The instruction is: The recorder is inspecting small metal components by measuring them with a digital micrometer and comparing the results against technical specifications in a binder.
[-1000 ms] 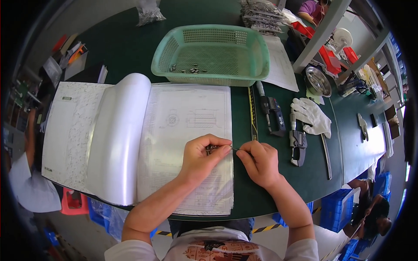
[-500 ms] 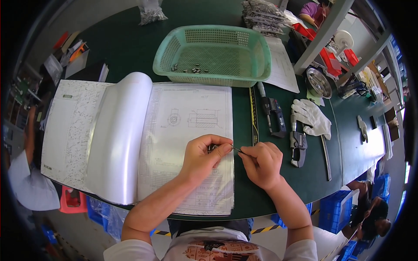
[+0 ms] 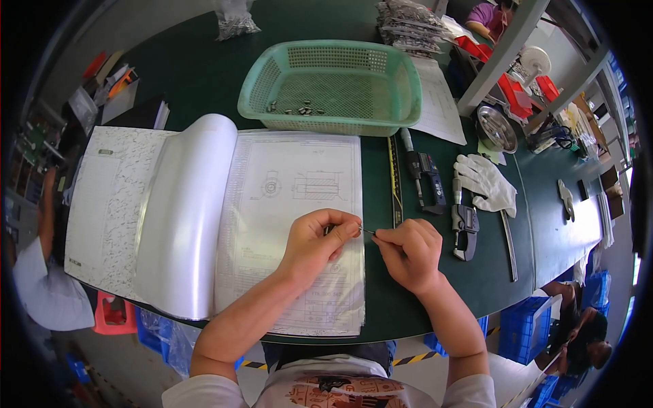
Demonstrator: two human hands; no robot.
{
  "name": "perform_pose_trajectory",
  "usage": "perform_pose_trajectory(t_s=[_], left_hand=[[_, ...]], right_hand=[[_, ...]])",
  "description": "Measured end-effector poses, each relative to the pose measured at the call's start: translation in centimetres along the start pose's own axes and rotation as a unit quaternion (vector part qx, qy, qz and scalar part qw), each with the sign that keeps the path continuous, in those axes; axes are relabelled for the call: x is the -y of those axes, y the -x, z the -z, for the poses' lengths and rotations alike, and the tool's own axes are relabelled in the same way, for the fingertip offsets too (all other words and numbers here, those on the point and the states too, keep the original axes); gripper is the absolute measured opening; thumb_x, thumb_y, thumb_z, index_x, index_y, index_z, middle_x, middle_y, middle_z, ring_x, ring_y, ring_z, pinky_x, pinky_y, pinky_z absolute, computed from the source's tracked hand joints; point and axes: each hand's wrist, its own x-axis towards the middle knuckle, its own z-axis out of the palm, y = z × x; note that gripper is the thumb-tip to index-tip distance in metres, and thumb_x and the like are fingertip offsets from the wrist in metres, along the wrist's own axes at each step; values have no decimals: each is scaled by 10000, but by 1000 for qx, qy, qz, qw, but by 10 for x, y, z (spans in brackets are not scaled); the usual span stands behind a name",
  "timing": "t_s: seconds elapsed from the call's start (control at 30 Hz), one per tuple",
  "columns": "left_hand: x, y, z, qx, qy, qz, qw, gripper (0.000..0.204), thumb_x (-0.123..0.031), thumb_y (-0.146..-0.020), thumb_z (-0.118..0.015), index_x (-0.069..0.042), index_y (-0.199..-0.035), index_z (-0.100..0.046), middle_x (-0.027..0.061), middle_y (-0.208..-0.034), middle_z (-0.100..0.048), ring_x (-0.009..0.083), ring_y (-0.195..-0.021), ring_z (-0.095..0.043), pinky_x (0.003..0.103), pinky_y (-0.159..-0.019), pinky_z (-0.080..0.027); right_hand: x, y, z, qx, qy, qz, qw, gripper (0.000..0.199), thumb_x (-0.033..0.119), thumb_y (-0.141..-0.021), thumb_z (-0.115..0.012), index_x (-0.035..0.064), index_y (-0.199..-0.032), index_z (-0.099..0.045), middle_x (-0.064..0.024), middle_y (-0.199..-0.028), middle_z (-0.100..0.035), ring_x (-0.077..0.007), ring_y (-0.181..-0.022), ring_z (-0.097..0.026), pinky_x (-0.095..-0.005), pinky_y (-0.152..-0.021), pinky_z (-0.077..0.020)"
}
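Note:
Over the right edge of the open binder, my left hand [image 3: 314,241] pinches a small metal part [image 3: 360,228] between thumb and forefinger. Most of that part is hidden by the fingertips. My right hand [image 3: 412,253] is closed on a thin dark rod [image 3: 369,232] that points left toward the part. The rod's tip meets or nearly meets it; whether it is inside cannot be made out. Beneath my left hand lies a technical drawing [image 3: 292,156] in a clear sleeve. Several small metal cylinders [image 3: 306,110] lie in a green mesh basket [image 3: 333,126] beyond my hands.
Right of the binder lie a ruler [image 3: 395,183], two digital micrometers [image 3: 428,180] [image 3: 465,221], a white glove [image 3: 486,183] and a metal strip [image 3: 509,248]. A metal bowl [image 3: 496,129] stands farther right. Bagged parts [image 3: 410,27] sit at the back. Other people are at both sides.
Both hands stay almost in place, with only slight finger movement. A little more of the small metal part shows at my left fingertips.

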Motion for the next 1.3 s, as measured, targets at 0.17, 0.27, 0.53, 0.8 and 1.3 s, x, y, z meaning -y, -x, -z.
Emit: perform_pose_trajectory(t_s=[0.17, 0.27, 0.53, 0.8, 1.3], left_hand=[[-1, 1, 0, 4, -7, -2, 1000, 135, -82, -792, -559, 10, -890, -567, 51, -721, -562, 44, -512, -390, 163, -456, -316], [-1, 1, 0, 4, -9, -4, 1000, 136, -80, -792, -558, 11, -892, -568, 54, -720, -565, 41, -514, -390, 161, -456, -315], [0, 0, 0, 13, -13, -6, 1000, 128, -64, -783, -565, 12, -885, -572, 55, -710, -566, 37, -513, -395, 153, -453, -316], [3, 0, -1, 8, -61, -57, 996, 132, -22, -752, -580, 14, -879, -575, 12, -670, -537, 34, -519, -399, 153, -455, -319], [2, -1, 3, -10, 7, -18, 1000, 159, -64, -761, -582, 6, -903, -563, 19, -714, -537, 46, -535, -411, 165, -472, -328]], right_hand=[[0, 0, -2, 7, -11, -5, 1000, 215, -29, -568, -669, 58, -700, -523, -15, -495, -439, -156, -395, -408, -268, -396, -296], [0, 0, -2, 10, -15, -8, 1000, 218, -27, -573, -671, 59, -704, -520, -15, -493, -438, -153, -393, -406, -266, -395, -295], [4, 0, 2, 35, -5, -58, 998, 162, 3, -599, -661, 54, -689, -537, -23, -500, -454, -165, -398, -414, -272, -402, -303], [-2, 5, 1, 100, 12, -90, 991, 126, 106, -671, -641, 71, -630, -527, -44, -539, -498, -223, -426, -457, -306, -413, -354], [3, 7, -4, 71, -60, -189, 978, 27, 54, -748, -549, 43, -724, -540, -77, -614, -562, -240, -499, -523, -300, -469, -399]])
